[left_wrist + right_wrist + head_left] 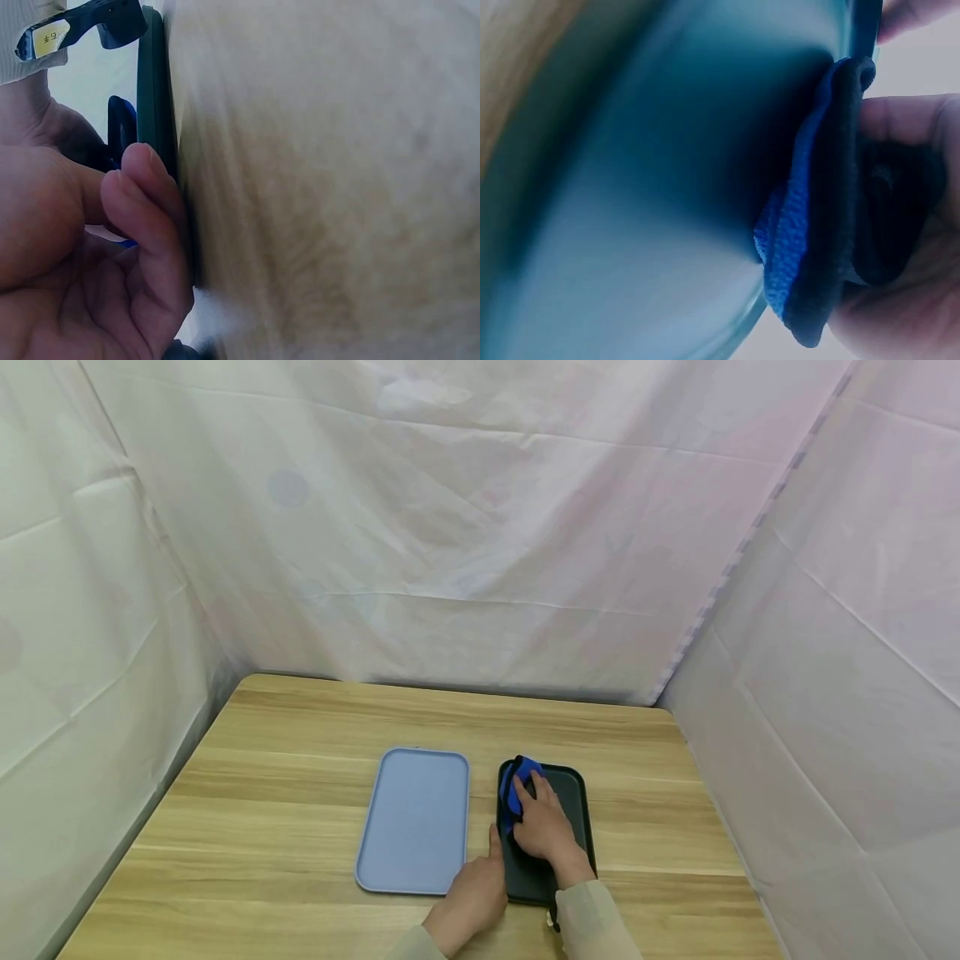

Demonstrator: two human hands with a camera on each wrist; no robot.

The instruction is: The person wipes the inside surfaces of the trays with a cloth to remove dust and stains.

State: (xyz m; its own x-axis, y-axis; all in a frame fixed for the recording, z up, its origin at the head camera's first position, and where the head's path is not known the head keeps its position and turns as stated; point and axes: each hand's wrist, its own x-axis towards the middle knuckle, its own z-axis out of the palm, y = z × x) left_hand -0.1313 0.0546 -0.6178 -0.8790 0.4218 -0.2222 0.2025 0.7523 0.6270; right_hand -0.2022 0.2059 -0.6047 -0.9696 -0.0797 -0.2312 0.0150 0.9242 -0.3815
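- Right hand's grip [543, 822] is closed on a blue cloth with black edging [802, 210], which bunches between the digits and the palm.
- That cloth lies against the dark green tray [528, 881], on the left part of its far half, and stands partly folded up from the tray's surface.
- Left hand [476, 889] is at the dark green tray's near left edge, one digit stretched along the rim and other fingers curled; whether it pinches the rim or only rests there, I cannot tell.
- Light blue tray [415, 822], with rounded corners and a raised rim, lies to the left of the dark green tray, near it but apart.
- Both trays lie flat on a wood-grain table [300, 777], which extends on every side of the dark green tray.
- Pale sleeve [596, 918] of the right arm comes in over the dark green tray's near right corner.
- White sheeting [450, 527] with creases hangs beyond the dark green tray and to both sides.
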